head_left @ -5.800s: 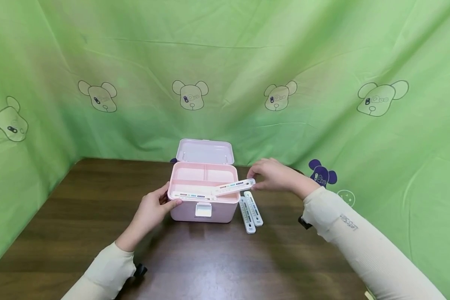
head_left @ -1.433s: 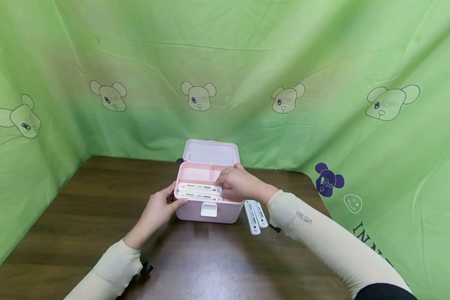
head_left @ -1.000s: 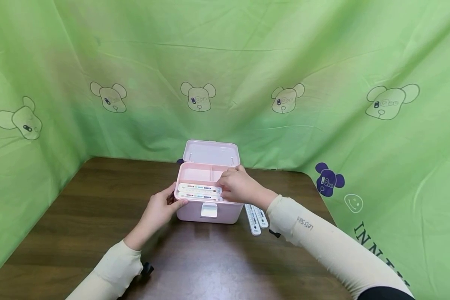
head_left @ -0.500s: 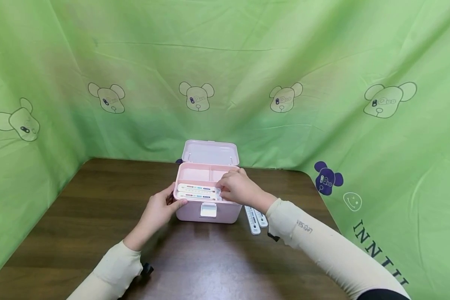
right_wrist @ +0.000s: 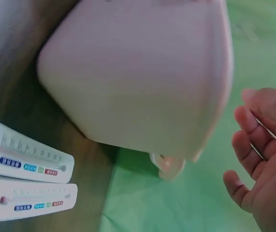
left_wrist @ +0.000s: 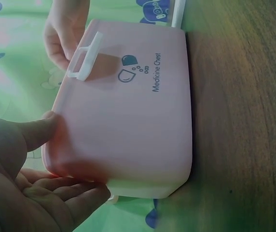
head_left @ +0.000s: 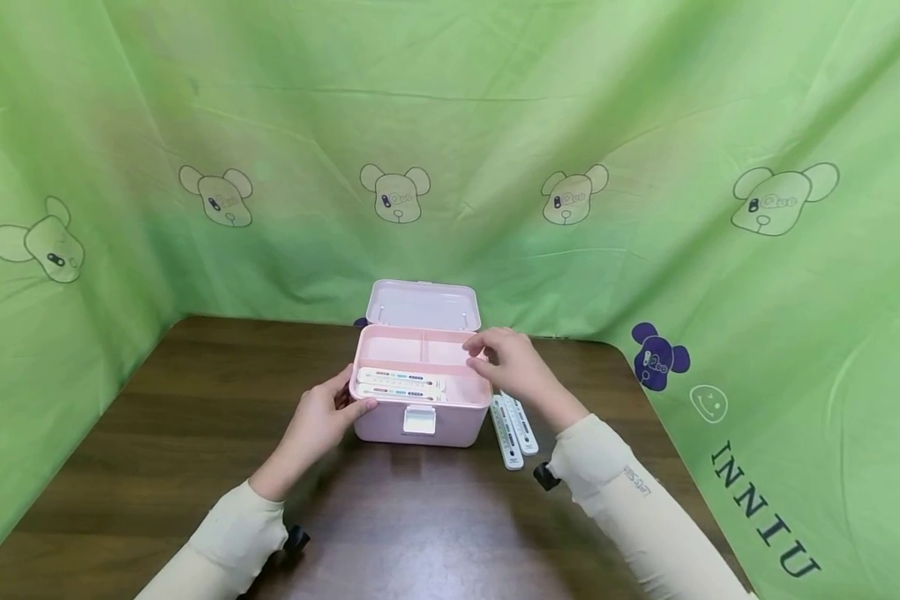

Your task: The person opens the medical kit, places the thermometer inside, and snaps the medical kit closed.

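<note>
A pink medicine chest (head_left: 453,427) stands with its lid (head_left: 423,306) tipped back. Two white strip thermometers lie side by side in its long front compartment, a rear one (head_left: 401,379) and a front one (head_left: 397,392). My left hand (head_left: 315,429) grips the chest's front left corner; in the left wrist view the thumb is at the rim and the fingers (left_wrist: 87,198) lie against the side. Over the chest's right rim hovers my right hand (head_left: 517,362), holding nothing, fingers loosely bent. Two more thermometers (right_wrist: 26,154) lie on the table to the chest's right.
The chest's tray has two rear compartments (head_left: 392,344) split by a divider. A white latch (head_left: 420,419) hangs on its front. The brown wooden table (head_left: 412,525) meets a green printed curtain (head_left: 480,100) behind and at both sides.
My right hand has laid a thermometer behind the other one in the front compartment, let go and drawn back up to the right. The left hand keeps its grip on the chest.
</note>
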Available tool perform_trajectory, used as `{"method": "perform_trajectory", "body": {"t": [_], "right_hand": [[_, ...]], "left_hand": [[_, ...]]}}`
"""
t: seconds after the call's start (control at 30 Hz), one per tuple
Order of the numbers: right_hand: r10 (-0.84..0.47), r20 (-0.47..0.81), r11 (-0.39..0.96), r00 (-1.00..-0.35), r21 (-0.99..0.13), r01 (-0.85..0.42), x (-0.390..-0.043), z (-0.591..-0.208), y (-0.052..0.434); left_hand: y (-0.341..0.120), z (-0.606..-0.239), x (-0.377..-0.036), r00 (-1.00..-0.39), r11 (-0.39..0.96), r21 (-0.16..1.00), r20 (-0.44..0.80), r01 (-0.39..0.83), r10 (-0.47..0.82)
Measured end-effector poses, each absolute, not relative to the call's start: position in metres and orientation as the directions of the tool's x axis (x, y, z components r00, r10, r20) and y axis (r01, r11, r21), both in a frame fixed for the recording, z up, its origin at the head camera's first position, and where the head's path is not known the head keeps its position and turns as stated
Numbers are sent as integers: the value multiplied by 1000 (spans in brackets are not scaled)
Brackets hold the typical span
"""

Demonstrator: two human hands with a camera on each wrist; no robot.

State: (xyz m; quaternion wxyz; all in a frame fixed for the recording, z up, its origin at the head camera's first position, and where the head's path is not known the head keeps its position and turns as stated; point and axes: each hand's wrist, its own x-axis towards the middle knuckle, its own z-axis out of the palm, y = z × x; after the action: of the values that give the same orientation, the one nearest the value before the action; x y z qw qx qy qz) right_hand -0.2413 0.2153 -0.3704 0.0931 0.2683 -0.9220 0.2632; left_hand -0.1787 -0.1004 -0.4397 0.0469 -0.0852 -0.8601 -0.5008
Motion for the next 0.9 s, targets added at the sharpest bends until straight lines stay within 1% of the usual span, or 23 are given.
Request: {"method": "perform_trajectory", "body": {"t": [0.1,0.2,0.37,0.63,0.9], "right_hand": [[-373,345,693,-861,-514,-506,-237,-369,226],[-338,381,672,-861,-542,-504,-232,-371,234],[-275,438,670,-856,-552,-497,-217,-378,249],[-165,472,703,-866,-560,-439,-195,-392,270],[-141,459,726,-877,-555,-407,-179,-426,280]], "left_hand": [[-101,-439,-179,-981,480,856,165,194,103],[-101,-440,-179,-981,479,856,165,192,99],[-100,-442,-180,-981,468,862,163,194,106],[-100,-439,-179,-980,477,856,172,199,100],[-101,-440,-178,-981,487,852,165,192,98]]}}
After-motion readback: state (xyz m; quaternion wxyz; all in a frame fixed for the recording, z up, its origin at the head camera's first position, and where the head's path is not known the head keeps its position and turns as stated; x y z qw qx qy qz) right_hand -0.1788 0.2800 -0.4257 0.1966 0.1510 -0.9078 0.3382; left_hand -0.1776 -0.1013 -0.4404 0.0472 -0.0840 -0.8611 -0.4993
